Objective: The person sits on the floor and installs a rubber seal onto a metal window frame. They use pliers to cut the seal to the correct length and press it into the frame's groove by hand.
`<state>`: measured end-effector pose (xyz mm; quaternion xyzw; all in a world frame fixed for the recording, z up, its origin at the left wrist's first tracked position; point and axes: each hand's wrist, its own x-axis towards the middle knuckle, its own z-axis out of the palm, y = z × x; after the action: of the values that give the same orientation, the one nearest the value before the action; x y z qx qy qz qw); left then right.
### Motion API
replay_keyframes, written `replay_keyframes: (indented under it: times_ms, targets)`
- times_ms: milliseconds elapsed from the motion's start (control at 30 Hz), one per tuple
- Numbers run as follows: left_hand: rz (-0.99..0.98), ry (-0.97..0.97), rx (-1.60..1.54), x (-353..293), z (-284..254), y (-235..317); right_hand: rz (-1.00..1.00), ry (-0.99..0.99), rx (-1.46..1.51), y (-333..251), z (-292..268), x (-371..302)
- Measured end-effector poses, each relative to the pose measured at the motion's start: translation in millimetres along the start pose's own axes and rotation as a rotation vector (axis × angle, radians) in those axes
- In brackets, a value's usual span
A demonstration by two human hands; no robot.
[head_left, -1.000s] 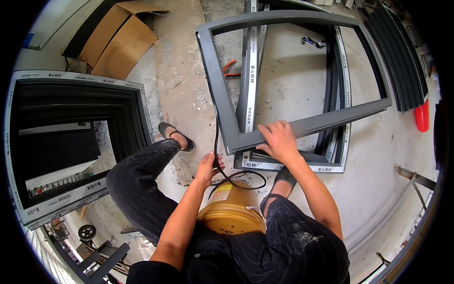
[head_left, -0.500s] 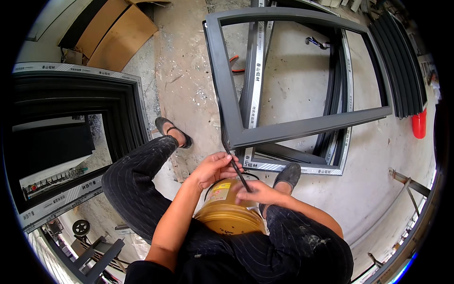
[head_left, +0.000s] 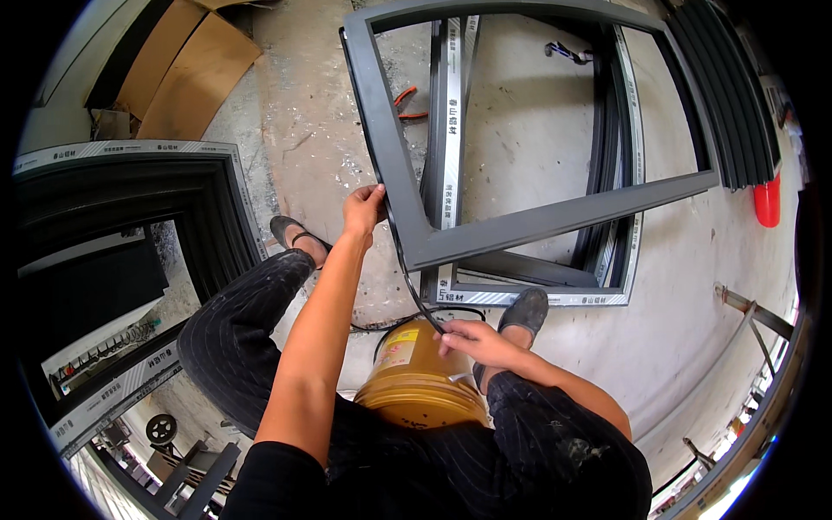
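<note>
A grey metal window frame [head_left: 494, 232] lies tilted over other frames in front of me. A thin black rubber seal strip [head_left: 411, 282] runs along its left edge and hangs past the near corner toward a yellow-brown bucket [head_left: 414, 373] between my legs. My left hand [head_left: 364, 212] is closed at the frame's left edge, fingertips and thumb pinching the strip against it. Above the bucket, my right hand [head_left: 478, 341] is closed on the loose lower part of the strip. More black strip loops behind the bucket.
Beneath the grey frame lie frames with white printed film [head_left: 452, 113]. Orange-handled pliers [head_left: 409, 102] rest on the floor. Stacked frames [head_left: 130, 156] stand at left, cardboard [head_left: 199, 74] at far left, dark profiles [head_left: 724, 95] and a red cylinder [head_left: 767, 204] at right.
My left hand has moved up and away from the bucket to the frame's left edge. My right hand stays low with the strip. The view has shifted slightly.
</note>
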<state>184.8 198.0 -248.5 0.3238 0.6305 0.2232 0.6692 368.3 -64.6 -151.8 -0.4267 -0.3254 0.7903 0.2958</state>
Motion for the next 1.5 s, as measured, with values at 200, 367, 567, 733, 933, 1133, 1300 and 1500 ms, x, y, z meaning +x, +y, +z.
replay_keyframes:
  times_ms: [200,367,567,733,933,1133,1300,1500]
  targets:
    - [-0.020,0.066,-0.025,-2,7,2,-0.048,-0.007,-0.224,-2,-2,6]
    - [-0.133,-0.051,-0.074,-22,2,10,0.045,0.017,-0.097,-1,-1,7]
    - [-0.111,-0.012,0.088,-16,1,-6,0.100,0.047,0.183,26,-4,16]
    - [-0.197,-0.117,-0.075,-38,-3,-14,0.182,0.119,0.294,29,-6,14]
    - [-0.055,0.039,0.164,-33,5,-29,0.225,0.127,0.260,13,-4,11]
    - [-0.211,-0.128,-0.180,-58,6,-25,-0.098,0.261,-0.192,11,-7,10]
    - [-0.225,-0.171,-0.341,-65,1,-32,-0.126,0.605,-0.571,-35,-3,0]
    - [-0.240,-0.210,-0.394,-64,-6,-36,-0.212,0.576,-0.943,-31,-11,-1]
